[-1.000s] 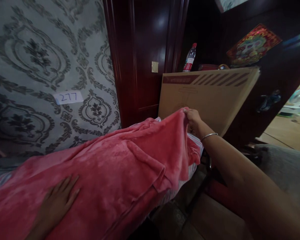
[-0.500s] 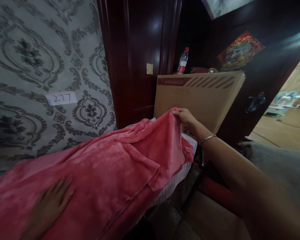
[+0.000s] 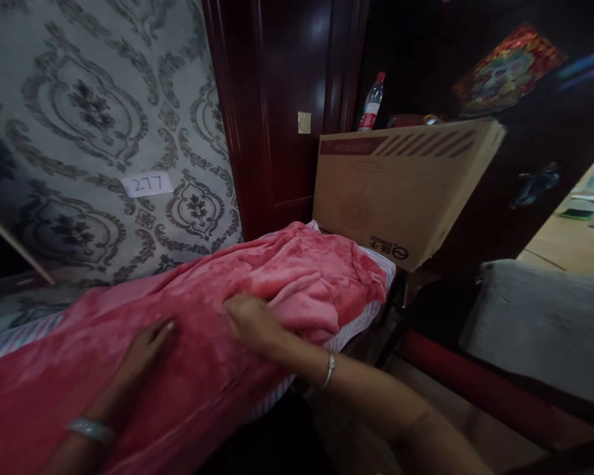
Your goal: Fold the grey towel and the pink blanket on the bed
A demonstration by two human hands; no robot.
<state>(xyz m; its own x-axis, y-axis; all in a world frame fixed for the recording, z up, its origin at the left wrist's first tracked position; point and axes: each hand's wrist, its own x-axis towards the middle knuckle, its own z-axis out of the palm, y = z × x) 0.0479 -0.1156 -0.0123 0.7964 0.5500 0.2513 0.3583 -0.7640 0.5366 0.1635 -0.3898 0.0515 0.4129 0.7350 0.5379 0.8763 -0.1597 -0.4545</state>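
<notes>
A pink fleece blanket (image 3: 257, 277) lies spread and bunched over a narrow bed with a striped sheet (image 3: 361, 320). My left hand (image 3: 146, 343) rests flat on the blanket near its middle, fingers stretched out. My right hand (image 3: 250, 320) presses down on the blanket just to the right of it, fingers flat on a fold. A bracelet sits on each wrist.
A large cardboard box (image 3: 400, 181) stands at the bed's far end against a dark wooden door (image 3: 277, 112). A water bottle (image 3: 371, 103) stands behind it. Patterned wallpaper with a "277" label (image 3: 146, 185) runs along the left. A grey cushion (image 3: 539, 323) is at right.
My right hand let go of the blanket's far corner and came back to press on its middle. The corner now lies bunched on the bed. My left hand slid a little to the right.
</notes>
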